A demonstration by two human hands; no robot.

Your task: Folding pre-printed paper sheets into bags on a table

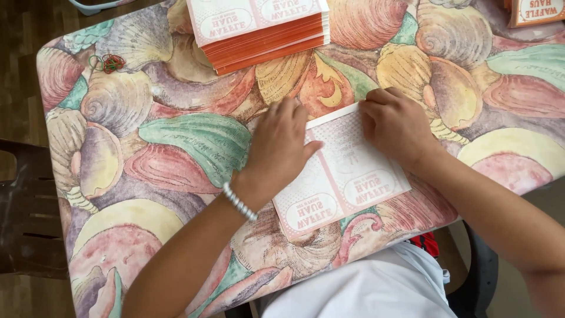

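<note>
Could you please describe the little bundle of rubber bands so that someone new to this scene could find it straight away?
Start at the table with its seashell-patterned cloth and go to its far left corner. The rubber bands lie there in a small tangle, left of the stack of orange-edged sheets. They are the only thin red and green loops on the table.

Landmark: flat printed sheet (344,171), lying on the table (176,147) near its front edge. Left hand (279,150) resting on the sheet's left part, fingers reaching past its far-left corner onto the table. Right hand (394,126) pressed on the sheet's far-right corner. Behind the sheet, well apart, at the table's far edge: stack of the same sheets (262,29). Far to the sheet's left and behind it: rubber bands (107,62) on the table. Off the table, left of the sheet: chair (26,212).
</note>
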